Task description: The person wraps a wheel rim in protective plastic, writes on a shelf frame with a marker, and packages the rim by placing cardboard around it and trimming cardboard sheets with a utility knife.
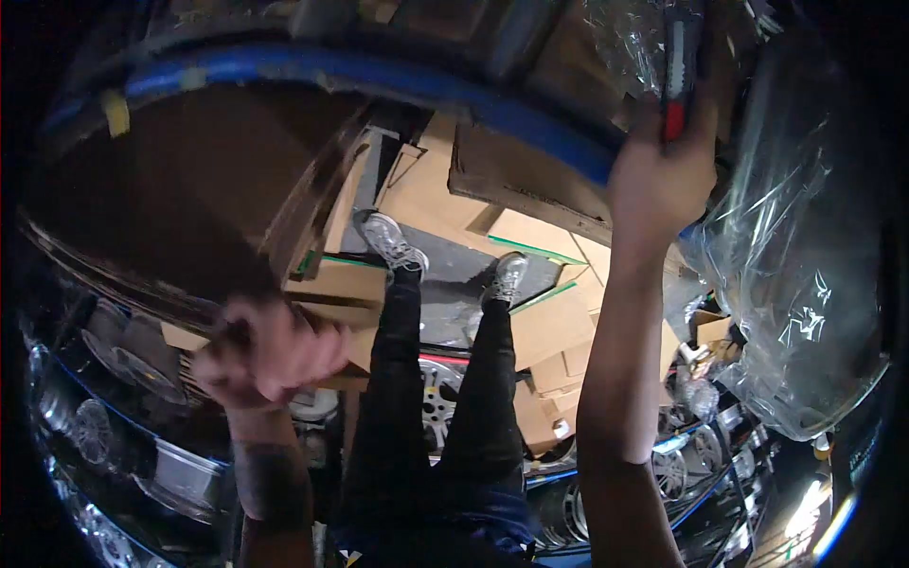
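At the upper right, my right hand (663,175) is wrapped round a dark tool with a red part (674,121), held upright near a blue rail (398,87). Clear plastic film (795,246) hangs just right of that hand. At the lower left, my left hand (272,350) is smeared by motion, below a large brown cardboard sheet (180,180). Its fingers look curled, but whether they hold anything cannot be made out.
Flat cardboard pieces (554,327) lie on the grey floor (436,256) around my shoes. Wheel rims (438,402) stand behind my legs and along both lower sides. A brown cardboard edge (530,194) juts out below the blue rail.
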{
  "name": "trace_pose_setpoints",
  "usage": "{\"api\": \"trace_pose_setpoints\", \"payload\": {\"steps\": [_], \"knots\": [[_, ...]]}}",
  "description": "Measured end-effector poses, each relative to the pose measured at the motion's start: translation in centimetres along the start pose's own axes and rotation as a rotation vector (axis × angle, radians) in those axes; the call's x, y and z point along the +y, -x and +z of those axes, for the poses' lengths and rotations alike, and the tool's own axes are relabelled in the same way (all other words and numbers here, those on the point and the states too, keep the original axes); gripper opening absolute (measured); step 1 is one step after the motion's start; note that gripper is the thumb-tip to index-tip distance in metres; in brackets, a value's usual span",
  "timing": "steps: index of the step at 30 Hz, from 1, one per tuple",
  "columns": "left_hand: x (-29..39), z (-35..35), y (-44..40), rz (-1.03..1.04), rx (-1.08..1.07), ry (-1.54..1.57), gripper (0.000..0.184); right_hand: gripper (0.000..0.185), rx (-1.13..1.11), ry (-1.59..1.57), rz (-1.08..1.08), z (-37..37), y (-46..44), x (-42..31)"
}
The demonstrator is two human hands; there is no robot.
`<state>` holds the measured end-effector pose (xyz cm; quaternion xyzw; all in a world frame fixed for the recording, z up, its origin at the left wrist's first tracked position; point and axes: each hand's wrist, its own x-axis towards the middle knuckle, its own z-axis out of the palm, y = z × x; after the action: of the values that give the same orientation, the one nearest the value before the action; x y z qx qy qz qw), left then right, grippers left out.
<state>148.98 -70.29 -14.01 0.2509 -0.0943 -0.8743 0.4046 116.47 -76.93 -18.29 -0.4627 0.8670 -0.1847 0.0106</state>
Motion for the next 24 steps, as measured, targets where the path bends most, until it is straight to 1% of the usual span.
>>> {"api": "trace_pose_setpoints", "payload": {"steps": [2,3,5,6,8,10,12,13,15,16,19,20,22,24], "knots": [[3.5,2.5,-2.8,0.146,0.255,-0.022,0.021,0.041,-0.011,0.015,-0.003,-0.1,0.1,-0.3],[4.8,4.0,-4.8,0.226,0.393,-0.033,0.029,0.039,-0.015,0.022,-0.009,-0.1,0.1,-0.3],[5.8,5.2,-7.4,0.226,0.31,-0.021,0.023,0.039,-0.044,0.051,-0.007,-0.1,0.1,-0.2],[5.4,5.6,-8.4,0.205,0.282,-0.047,0.024,0.039,-0.055,0.065,-0.01,-0.1,-0.1,-0.1],[2.8,6.1,-9.6,0.121,0.306,-0.272,0.026,0.041,-0.06,0.071,-0.046,-0.3,0.0,0.0],[-1.0,5.3,-11.3,0.034,0.363,-0.621,0.028,0.043,-0.088,0.076,-0.068,-0.3,-0.3,0.3],[-4.5,3.0,-14.0,-0.014,0.423,-1.061,0.029,0.043,-0.153,0.08,-0.063,-0.2,-0.2,0.3],[-5.6,1.9,-15.2,-0.031,0.44,-1.267,0.03,0.041,-0.206,0.103,-0.012,-0.4,-0.2,0.0],[-6.3,0.9,-16.2,-0.129,0.466,-1.575,0.032,0.037,-0.301,0.15,0.083,-0.8,-0.6,-0.6],[-6.1,0.9,-16.2,-0.202,0.471,-1.697,0.033,0.036,-0.304,0.135,0.089,-0.9,-0.7,-0.7],[-5.5,1.7,-15.6,-0.382,0.471,-1.833,0.036,0.037,-0.291,0.091,0.084,-1.0,-0.8,-0.7],[-5.5,1.7,-15.5,-0.412,0.469,-1.857,0.038,0.037,-0.284,0.086,0.076,-1.0,-0.8,-0.8],[-5.7,1.4,-15.0,-0.45,0.468,-1.893,0.038,0.039,-0.25,0.08,0.036,-1.0,-0.8,-0.6],[-6.1,0.9,-14.8,-0.434,0.47,-1.893,0.036,0.04,-0.206,0.073,-0.018,-0.8,-0.6,-0.3]]}}
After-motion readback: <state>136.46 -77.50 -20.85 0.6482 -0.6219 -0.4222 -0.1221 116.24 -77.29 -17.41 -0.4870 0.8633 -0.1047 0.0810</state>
